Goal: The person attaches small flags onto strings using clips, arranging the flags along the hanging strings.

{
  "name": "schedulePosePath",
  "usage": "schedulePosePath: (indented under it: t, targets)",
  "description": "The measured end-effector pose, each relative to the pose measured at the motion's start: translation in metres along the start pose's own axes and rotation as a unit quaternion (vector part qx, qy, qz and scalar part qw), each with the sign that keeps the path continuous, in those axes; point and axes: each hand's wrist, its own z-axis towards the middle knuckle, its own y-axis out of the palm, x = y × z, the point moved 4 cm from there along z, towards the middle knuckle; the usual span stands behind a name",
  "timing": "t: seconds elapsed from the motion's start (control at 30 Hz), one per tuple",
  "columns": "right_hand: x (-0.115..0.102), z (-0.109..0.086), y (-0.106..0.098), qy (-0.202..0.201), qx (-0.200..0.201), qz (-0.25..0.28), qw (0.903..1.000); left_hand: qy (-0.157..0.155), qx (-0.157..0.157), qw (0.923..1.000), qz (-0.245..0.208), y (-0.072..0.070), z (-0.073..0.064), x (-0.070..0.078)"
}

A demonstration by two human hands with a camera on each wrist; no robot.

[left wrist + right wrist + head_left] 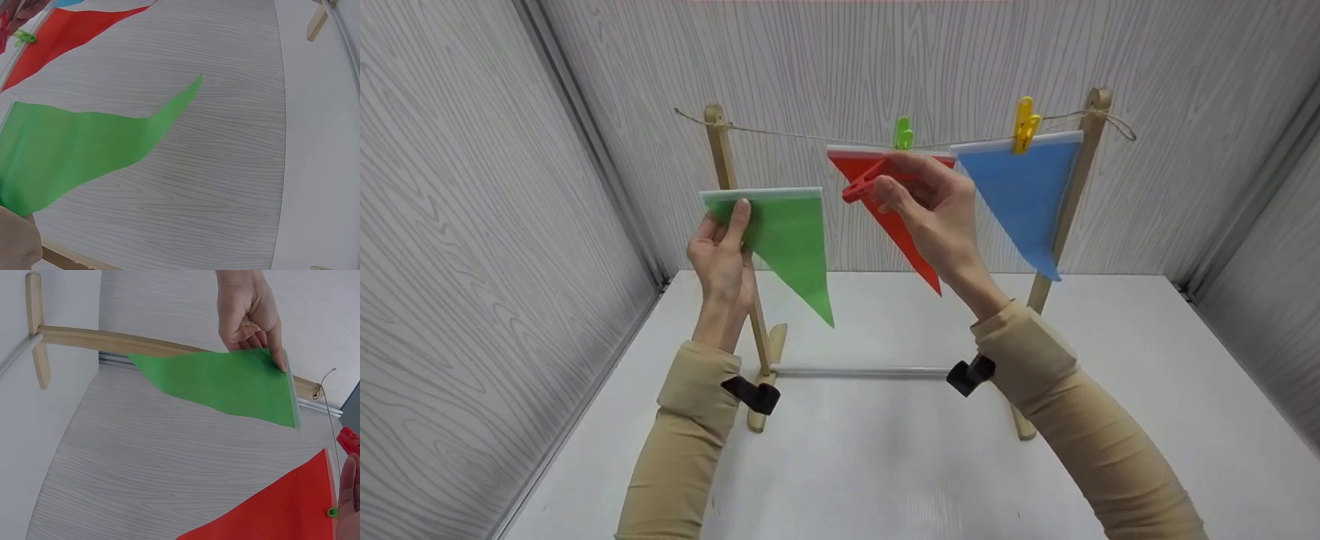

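My left hand pinches a green pennant near the left end of its white top edge, thumb in front. The pennant hangs in front of the left post, a little below the string. My right hand holds a red clothespin between thumb and fingers, in front of the red pennant. A light green clothespin fixes the red pennant to the string. Farther right, a blue pennant hangs under a yellow clothespin. The right wrist view shows the green pennant and left hand.
A wooden left post and right post carry the string, which is tied at both tops. A pale rod joins the posts low down, over a white tabletop. Wood-grain panels stand behind and at the sides.
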Motion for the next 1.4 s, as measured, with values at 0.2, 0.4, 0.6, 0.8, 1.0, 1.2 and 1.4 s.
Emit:
schedulePosePath:
  t: [0.2,0.4,0.6,0.8,1.0,1.2,1.4]
  targets:
    - [-0.007,0.019,0.017,-0.013,-0.011,-0.004,0.9998,0.004,0.002,1.0,-0.001,0.005,0.006,0.005]
    - [-0.015,0.036,0.033,0.003,-0.016,-0.024,0.9996,0.005,0.01,0.9999,0.012,0.011,0.011,0.009]
    - [-0.017,0.05,0.047,0.028,-0.038,-0.03,0.9984,-0.003,0.01,0.9999,0.012,0.019,0.014,0.011]
    - [-0.017,0.062,0.058,0.057,-0.044,-0.039,0.9966,-0.003,0.01,0.9999,0.012,0.024,0.017,0.014]
    - [-0.017,0.073,0.067,0.057,-0.035,-0.061,0.9959,-0.008,0.014,0.9998,0.012,0.026,0.021,0.015]
    - [-0.019,0.081,0.073,0.051,-0.046,-0.098,0.9928,-0.005,0.011,0.9996,0.025,0.027,0.022,0.019]
    - [-0.022,0.086,0.079,0.048,-0.053,-0.102,0.9922,-0.008,0.014,0.9997,0.019,0.03,0.025,0.02]
